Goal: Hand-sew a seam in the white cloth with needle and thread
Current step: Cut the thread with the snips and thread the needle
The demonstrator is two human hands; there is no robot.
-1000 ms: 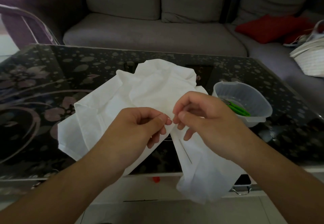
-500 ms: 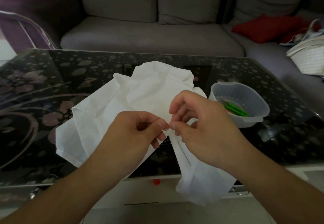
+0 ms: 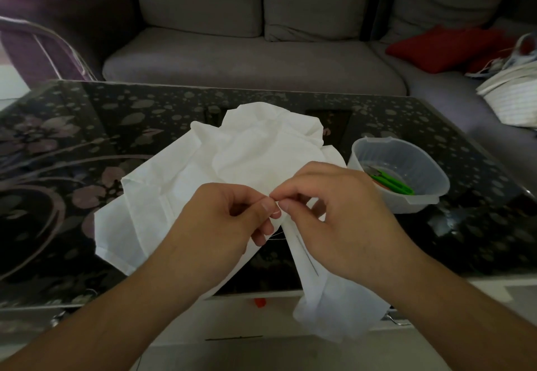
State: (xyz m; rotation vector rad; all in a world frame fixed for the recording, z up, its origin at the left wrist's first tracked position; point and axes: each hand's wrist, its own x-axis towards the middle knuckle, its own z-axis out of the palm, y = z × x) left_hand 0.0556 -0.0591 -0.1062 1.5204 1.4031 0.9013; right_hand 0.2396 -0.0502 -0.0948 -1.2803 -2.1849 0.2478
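- Both hands were up over the near edge of the table (image 3: 87,115), fingertips nearly meeting. Left hand (image 3: 229,222) pinched a fold of the white cloth (image 3: 247,152) between thumb and forefinger; right hand (image 3: 334,211) pinched at the same spot, fingers curled.
- Cloth lay bunched across the middle of the table, one tail hanging off the near edge under the right wrist.
- Needle: too small to make out for sure. A thin dark sliver showed on the hanging tail; could have been the needle, could have been a crease. A fine thread (image 3: 276,233) ran below the left fingers.
- Risk 1: slack thread loop snagging on a finger or knotting when pulled through. Cause: loose loop hanging right by the knuckles.
- Risk 2: pricked fingertip. Cause: both pinches sat almost touching, little room for a point.
- Risk 3: cloth sliding off the table. Cause: weight of the hanging tail, only the pinch holding it.
- Risk 4: crooked seam. Cause: fabric crumpled, not laid flat; dim light.
- Bowl (image 3: 406,167) with green scissors (image 3: 392,183) sat just right of the cloth; an elbow swing could knock it.
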